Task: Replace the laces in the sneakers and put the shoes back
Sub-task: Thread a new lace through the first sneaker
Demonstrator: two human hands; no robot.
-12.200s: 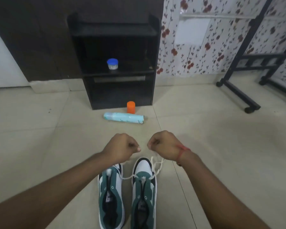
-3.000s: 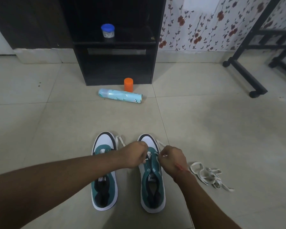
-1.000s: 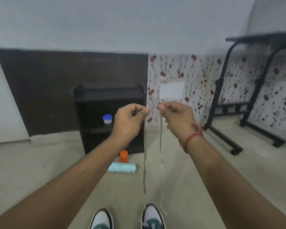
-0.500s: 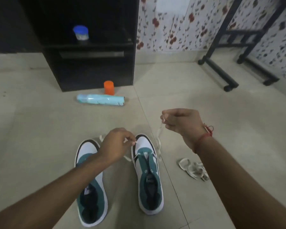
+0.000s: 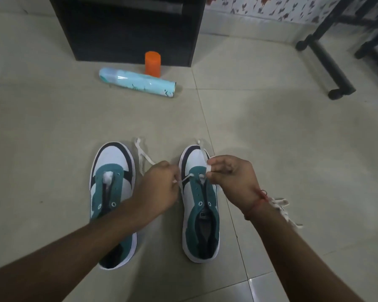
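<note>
Two teal-and-white sneakers stand side by side on the tiled floor, toes pointing away. The left sneaker [image 5: 112,188] has no lace in its eyelets. A white lace [image 5: 142,156] runs through the front eyelets of the right sneaker [image 5: 200,205]. My left hand [image 5: 158,190] pinches one end of it between the shoes. My right hand [image 5: 229,179] pinches the other end just over the shoe's front eyelets. A second white lace [image 5: 282,209] lies bunched on the floor to the right, partly hidden behind my right wrist.
A black shelf unit [image 5: 129,29] stands against the wall ahead. In front of it lie a light-blue spray can [image 5: 138,82] on its side and an upright orange cap [image 5: 152,64]. A black metal rack's foot [image 5: 327,59] reaches in at the upper right.
Both hands came down from the raised, stretched lace to the right sneaker. My right hand dropped from beside the toe to the eyelets, and the view tilted down to the shoes.
</note>
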